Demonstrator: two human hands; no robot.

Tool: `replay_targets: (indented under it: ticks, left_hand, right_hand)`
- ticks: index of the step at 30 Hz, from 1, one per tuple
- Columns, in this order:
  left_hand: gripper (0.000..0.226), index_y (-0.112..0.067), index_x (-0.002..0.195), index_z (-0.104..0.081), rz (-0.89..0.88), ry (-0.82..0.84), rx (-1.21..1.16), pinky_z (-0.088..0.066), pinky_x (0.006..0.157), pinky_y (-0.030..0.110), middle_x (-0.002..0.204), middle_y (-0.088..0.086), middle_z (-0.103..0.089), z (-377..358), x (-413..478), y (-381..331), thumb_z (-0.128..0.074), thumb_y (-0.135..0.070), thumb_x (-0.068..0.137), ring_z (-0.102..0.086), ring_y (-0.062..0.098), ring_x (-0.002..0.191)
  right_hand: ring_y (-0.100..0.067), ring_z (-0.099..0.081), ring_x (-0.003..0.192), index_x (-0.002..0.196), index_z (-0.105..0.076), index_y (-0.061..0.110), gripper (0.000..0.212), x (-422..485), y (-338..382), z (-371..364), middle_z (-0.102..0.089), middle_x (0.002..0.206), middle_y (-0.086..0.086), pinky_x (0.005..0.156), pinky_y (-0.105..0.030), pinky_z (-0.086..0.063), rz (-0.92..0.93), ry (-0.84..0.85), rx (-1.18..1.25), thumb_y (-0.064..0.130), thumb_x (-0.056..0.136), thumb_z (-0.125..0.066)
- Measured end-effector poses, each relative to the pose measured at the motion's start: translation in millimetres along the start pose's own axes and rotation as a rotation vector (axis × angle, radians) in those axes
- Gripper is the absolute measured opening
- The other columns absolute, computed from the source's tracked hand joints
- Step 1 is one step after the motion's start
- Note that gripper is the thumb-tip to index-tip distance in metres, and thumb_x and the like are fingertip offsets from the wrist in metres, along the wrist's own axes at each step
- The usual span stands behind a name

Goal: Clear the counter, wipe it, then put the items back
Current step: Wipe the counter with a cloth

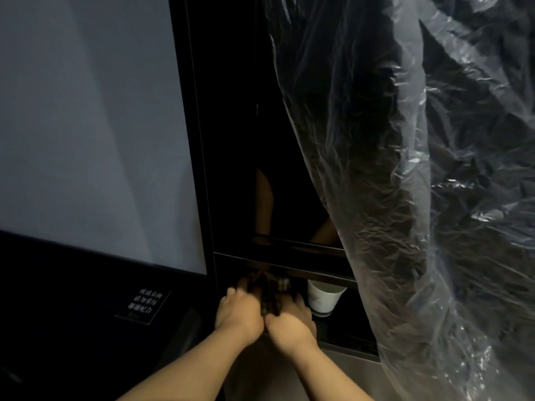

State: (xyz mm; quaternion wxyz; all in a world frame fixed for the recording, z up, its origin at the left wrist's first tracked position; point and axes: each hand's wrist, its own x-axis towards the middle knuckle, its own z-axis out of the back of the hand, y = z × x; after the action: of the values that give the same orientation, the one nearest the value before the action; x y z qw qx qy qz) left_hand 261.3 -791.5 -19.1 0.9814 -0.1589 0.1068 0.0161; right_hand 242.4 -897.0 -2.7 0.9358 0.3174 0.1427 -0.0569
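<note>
head view: both hands meet at a dark ledge (318, 272).
left hand (240, 311): fingers curled onto the checked cloth (270, 296).
right hand (289, 324): grips the same cloth, touching the left hand.
checked cloth: bunched between them, just left of a white paper cup (322, 298).

A screen (86, 125) fills the left. Below its lower right corner sits a label (143, 306). Right of the screen stands a tall niche with a ledge (289, 261) across its foot. A plastic sheet (419, 169) hangs on the right, in front of the niche's right side. Under the ledge, the left hand (240, 311) and right hand (289, 322) lie side by side, touching, with a cloth (270, 296) bunched between them. A cup (324, 296) stands upright just right of the right hand, left of the sheet.
</note>
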Motion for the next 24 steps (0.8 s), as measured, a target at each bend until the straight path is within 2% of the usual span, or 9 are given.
replay_targets:
  ticks: [6, 17, 24]
  left_hand:
    - [0.043, -0.020, 0.135, -0.043, -0.121, -0.056, 0.155, -0.035, 0.104, 0.031, 0.136, 0.005, -0.039, 22.2, -22.2, 3.5, -0.044, -0.023, 0.092, -0.035, 0.023, 0.125]
    - [0.040, -0.016, 0.131, -0.043, -0.370, -0.152, 0.314, -0.033, 0.104, 0.034, 0.134, 0.004, -0.042, 56.9, -110.9, 21.6, -0.042, -0.016, 0.092, -0.036, 0.025, 0.125]
    - [0.038, -0.019, 0.129, -0.046, -0.552, -0.151, 0.298, -0.030, 0.103, 0.034, 0.133, 0.002, -0.042, 44.5, -173.5, 24.0, -0.043, -0.019, 0.092, -0.034, 0.023, 0.128]
  right_hand:
    - [-0.027, -0.039, 0.127, 0.138, -0.034, 0.019, 0.052, -21.5, 0.8, 5.1, -0.039, 0.137, -0.007, 0.099, -0.033, -0.036, 0.008, -0.104, -0.176, 0.030, 0.089, -0.049]
    - [-0.027, -0.040, 0.125, 0.132, -0.036, 0.017, 0.045, -113.7, 20.4, -0.7, -0.043, 0.132, -0.006, 0.097, -0.038, -0.037, 0.015, -0.220, -0.338, 0.037, 0.093, -0.045]
    - [-0.025, -0.040, 0.126, 0.134, -0.037, 0.019, 0.044, -200.9, 5.0, -24.4, -0.043, 0.134, -0.004, 0.098, -0.036, -0.036, -0.142, -0.314, -0.309, 0.034, 0.093, -0.043]
